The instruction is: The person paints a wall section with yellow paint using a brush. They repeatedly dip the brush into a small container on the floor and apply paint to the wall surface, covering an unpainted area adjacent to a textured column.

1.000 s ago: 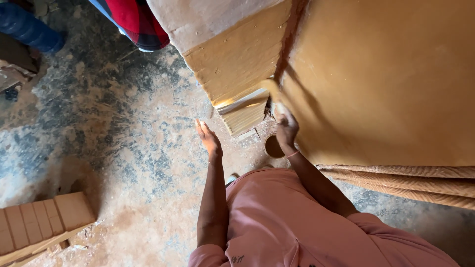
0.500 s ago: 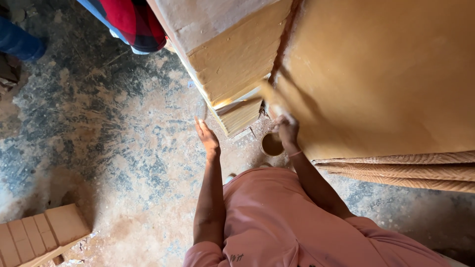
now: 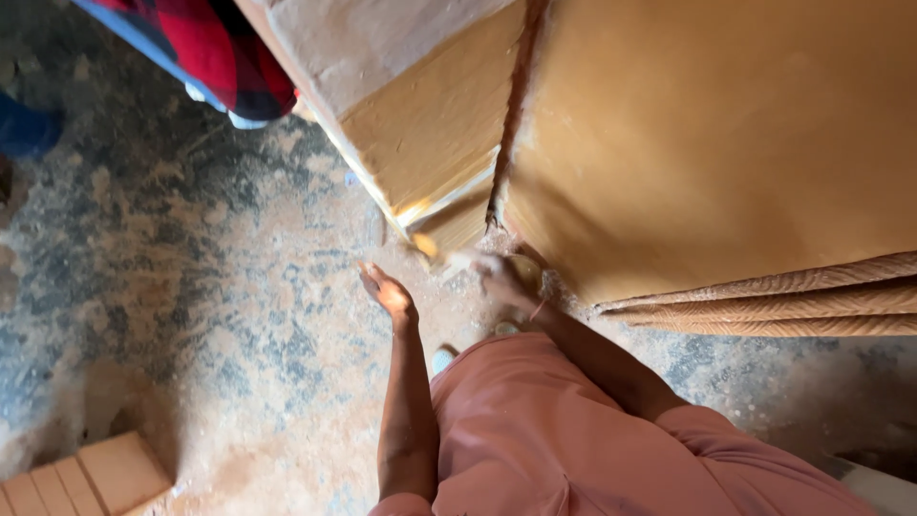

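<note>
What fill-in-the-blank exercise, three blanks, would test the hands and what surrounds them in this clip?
1. The left hand hangs open over the dusty, mottled ____ floor, holding nothing.
2. The right hand reaches to the bottom corner of the large ochre-yellow ____ block.
3. At the lower left corner of the view lie pale ____ bricks side by side.

Missing words: concrete; upholstered; orange
</note>
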